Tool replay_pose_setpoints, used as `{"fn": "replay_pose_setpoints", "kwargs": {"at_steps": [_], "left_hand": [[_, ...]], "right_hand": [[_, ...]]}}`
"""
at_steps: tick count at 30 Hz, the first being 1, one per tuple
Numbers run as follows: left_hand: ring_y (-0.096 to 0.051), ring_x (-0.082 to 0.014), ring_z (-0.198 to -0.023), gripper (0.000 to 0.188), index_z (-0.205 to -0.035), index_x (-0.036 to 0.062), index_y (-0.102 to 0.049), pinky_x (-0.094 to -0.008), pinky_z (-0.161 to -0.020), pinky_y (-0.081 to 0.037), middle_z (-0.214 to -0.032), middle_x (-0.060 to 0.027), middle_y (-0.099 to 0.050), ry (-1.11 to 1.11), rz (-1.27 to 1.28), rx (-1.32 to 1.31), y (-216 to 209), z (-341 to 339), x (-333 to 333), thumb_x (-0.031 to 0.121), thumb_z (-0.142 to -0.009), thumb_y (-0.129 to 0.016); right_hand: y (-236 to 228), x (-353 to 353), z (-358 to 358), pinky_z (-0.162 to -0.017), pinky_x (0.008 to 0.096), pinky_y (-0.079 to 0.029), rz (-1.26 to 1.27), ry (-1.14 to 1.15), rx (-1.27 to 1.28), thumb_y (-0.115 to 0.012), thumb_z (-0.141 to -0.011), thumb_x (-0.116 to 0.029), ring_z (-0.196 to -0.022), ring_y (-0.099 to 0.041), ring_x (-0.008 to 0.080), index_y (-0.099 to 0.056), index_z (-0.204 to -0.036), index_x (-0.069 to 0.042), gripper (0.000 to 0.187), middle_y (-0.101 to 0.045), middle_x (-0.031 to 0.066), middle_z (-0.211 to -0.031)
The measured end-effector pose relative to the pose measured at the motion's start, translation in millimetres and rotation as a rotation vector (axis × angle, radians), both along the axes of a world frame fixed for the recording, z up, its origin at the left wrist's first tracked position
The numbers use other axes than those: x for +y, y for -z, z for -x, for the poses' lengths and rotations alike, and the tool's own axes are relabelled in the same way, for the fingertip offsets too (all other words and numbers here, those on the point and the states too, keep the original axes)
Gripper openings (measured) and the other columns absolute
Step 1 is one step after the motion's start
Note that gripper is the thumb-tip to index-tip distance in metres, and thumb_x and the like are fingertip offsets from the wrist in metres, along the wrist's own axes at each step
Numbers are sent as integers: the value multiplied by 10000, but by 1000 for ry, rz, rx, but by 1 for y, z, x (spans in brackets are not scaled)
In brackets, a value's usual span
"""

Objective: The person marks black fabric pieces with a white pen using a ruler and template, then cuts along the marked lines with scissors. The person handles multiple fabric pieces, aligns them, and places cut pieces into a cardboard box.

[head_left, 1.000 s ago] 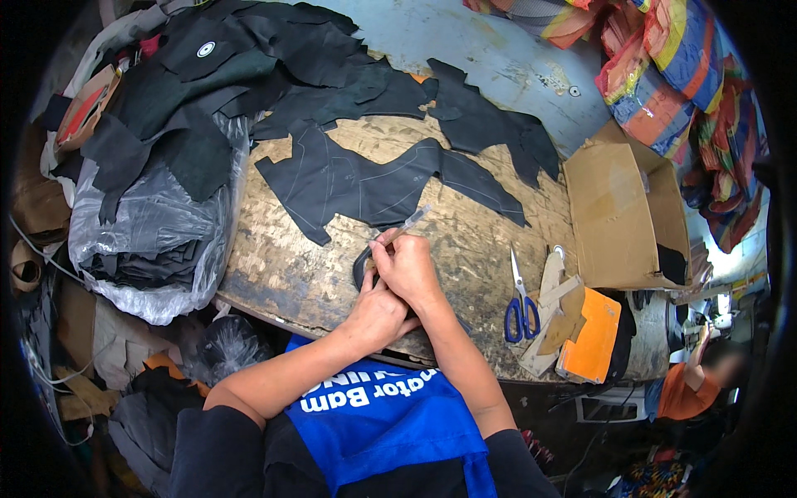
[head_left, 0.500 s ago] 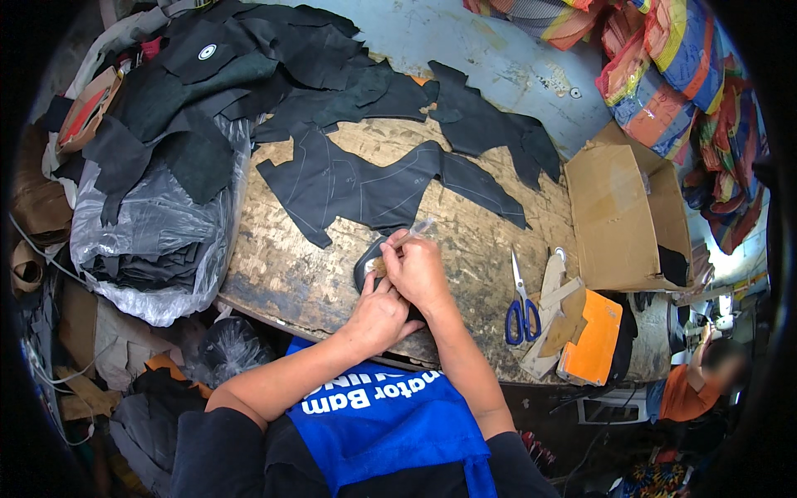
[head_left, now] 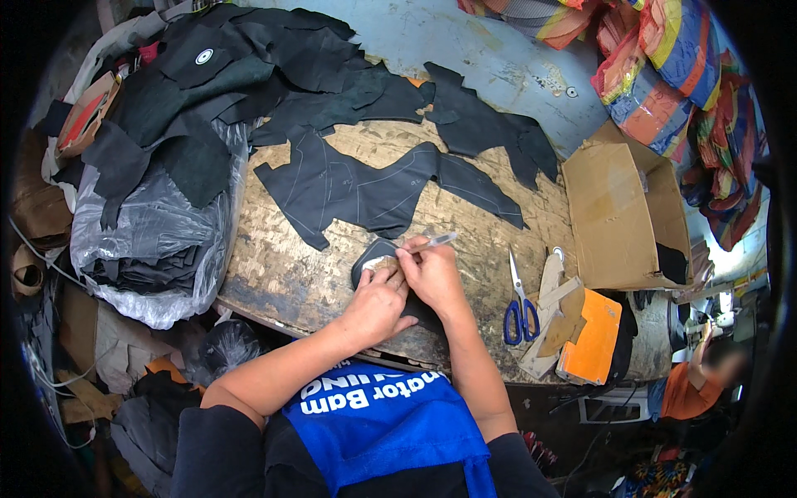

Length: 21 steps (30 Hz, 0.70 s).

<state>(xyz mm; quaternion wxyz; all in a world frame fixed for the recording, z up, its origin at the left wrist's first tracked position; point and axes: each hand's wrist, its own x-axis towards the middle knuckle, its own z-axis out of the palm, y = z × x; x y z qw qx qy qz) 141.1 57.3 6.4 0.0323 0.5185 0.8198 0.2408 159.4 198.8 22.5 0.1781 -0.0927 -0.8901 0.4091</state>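
My right hand (head_left: 433, 275) grips a slim clear-barrelled pen (head_left: 442, 240), its tip end down at a small black leather piece (head_left: 378, 248) near the table's front edge. Stretched fingers of my left hand (head_left: 372, 312) press on a small pale template (head_left: 380, 264) lying on that piece, with the thumb spread to the right. Part of the template and the lower end of the leather are hidden under my hands. Just beyond lies a larger black leather piece (head_left: 374, 196) with pale lines drawn on it.
Blue-handled scissors (head_left: 521, 311) lie to the right, beside card templates (head_left: 554, 319) and an orange pad (head_left: 591, 336). Farther right stands an open cardboard box (head_left: 610, 216). Leather scraps (head_left: 290, 50) heap up at the back left, above a plastic bag (head_left: 158, 274). A person (head_left: 693, 386) sits far right.
My right hand has shifted slightly right with the pen, which now leans lower to the right. My left fingers have moved a little, and more of the pale template shows.
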Motion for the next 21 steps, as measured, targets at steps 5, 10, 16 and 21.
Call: {"fn": "replay_pose_setpoints", "kwargs": {"at_steps": [5, 10, 16, 21], "left_hand": [[-446, -331, -1188, 515, -1209, -44, -530, -510, -963, -373, -1272, -155, -513, 0, 53, -83, 0, 7, 0, 175, -761, -656], [-570, -345, -1015, 460, -1156, -49, -572, -413, -912, -446, -1060, -174, -628, 103, 35, -53, -7, 25, 3, -7, -701, -530], [-638, -216, -926, 488, -1391, 15, -359, -310, -861, -493, -1004, -160, -669, 62, 73, -842, -19, 92, 6, 110, -919, -443], [-570, -201, -1048, 564, -1479, 55, -133, -303, -876, -498, -1245, -202, -532, 27, -32, -1350, -8, 105, 5, 249, -1006, -372]], "right_hand": [[-2, 4, -22, -571, 372, -489, -44, 93, -23, -636, -800, -75, -593, -620, 346, -624, -805, 37, 112, -623, 207, -683], [1, 1, -41, -565, 366, -486, -64, 45, 58, -636, -810, -84, -579, -620, 327, -613, -803, 37, 123, -626, 200, -680], [17, -12, -34, -584, 337, -487, 306, 21, -55, -625, -839, -102, -633, -641, 228, -608, -805, 32, 139, -642, 159, -688], [32, -35, -14, -584, 252, -484, 235, -149, 237, -628, -868, -77, -675, -609, 113, -597, -851, 36, 118, -647, 81, -753]]}}
